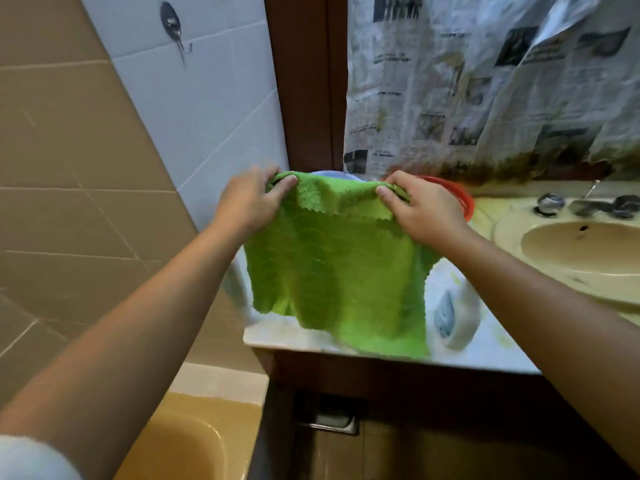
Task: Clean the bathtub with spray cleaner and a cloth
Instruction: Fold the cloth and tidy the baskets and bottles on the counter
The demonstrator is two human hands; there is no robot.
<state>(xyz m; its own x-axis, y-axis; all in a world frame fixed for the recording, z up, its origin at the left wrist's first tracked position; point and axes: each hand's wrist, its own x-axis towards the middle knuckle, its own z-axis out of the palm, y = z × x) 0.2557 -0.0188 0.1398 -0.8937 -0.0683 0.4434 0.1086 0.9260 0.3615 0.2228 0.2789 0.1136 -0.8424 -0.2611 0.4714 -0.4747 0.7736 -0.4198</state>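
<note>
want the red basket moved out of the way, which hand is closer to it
Right. The right hand, pinching a top corner of the green cloth, sits directly in front of the red basket. The left hand holds the opposite corner, farther off to the left.

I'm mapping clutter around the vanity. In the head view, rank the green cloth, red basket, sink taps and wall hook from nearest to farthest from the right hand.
1. green cloth, pinched at its top edge by the right hand.
2. red basket, just behind that hand.
3. sink taps, off to the right at the back of the counter.
4. wall hook, high on the left wall.
</note>
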